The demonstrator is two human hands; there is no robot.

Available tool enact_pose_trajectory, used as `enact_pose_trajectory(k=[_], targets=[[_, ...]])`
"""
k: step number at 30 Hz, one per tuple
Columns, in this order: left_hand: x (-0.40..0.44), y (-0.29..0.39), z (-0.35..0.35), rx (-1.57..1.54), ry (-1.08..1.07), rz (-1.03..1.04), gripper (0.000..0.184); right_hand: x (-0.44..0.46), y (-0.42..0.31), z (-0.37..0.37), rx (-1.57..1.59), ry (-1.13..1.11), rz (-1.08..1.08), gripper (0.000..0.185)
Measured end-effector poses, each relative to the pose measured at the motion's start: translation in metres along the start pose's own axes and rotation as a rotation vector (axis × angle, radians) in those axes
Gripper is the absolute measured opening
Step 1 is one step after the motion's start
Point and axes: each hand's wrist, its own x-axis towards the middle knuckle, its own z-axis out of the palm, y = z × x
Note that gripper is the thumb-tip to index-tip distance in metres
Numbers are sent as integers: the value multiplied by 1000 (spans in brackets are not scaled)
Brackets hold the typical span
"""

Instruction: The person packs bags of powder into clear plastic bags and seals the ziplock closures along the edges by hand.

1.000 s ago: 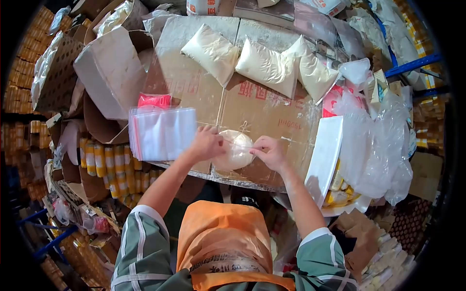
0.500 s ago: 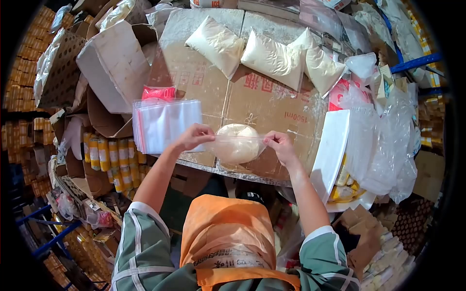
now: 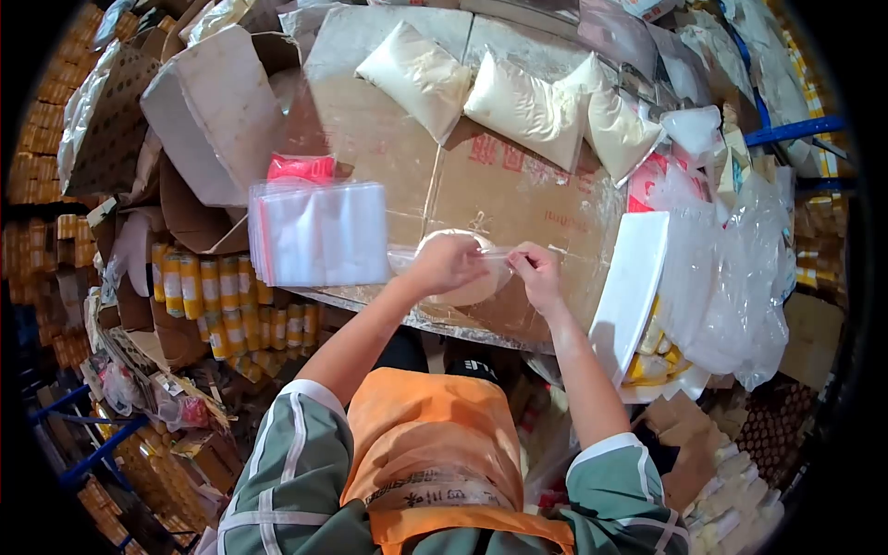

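A clear zip bag of off-white powder (image 3: 476,290) lies on the cardboard-covered table near its front edge, partly hidden under my left hand. My right hand (image 3: 536,275) pinches the top right corner of the bag. Fingers closed at the bag's upper edge, my left hand (image 3: 450,264) is close beside the right one. To the left is a stack of flat, clear zip bags (image 3: 324,236) with a red edge strip, untouched. Three filled bags of pale powder (image 3: 527,106) rest in a row toward the back of the table.
A red packet (image 3: 301,168) sits behind the flat bags. On the right stand a white foam box (image 3: 631,287) with yellow packets and a heap of clear plastic (image 3: 740,287). Open cartons (image 3: 208,116) crowd the left, above yellow-wrapped containers (image 3: 217,287).
My left hand has slid right along the bag's top edge, from its left corner to near my right hand. The right hand stays at the right corner.
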Motion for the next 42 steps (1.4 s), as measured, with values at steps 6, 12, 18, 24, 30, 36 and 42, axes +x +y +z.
enact_pose_trajectory(k=[6,12,18,24,30,36,42], targets=[[-11,-16,5,-747,-11,-319,16,11,-10,-6,-162,-64,33,9],[-12,-14,21,-661,200,-184,14,25,-54,4,-451,-201,32,15],[-9,-14,17,-515,100,-217,20,37,-32,2,-403,-334,79,15],[-5,-30,36,-624,94,-297,18,38,13,-9,-125,-340,296,13],[-5,-39,38,-677,66,-298,19,28,23,-17,96,-302,264,12],[-1,-29,40,-768,119,-363,23,30,9,-6,-36,-240,106,9],[-2,-28,33,-817,73,-318,21,38,2,5,-157,-280,181,10]])
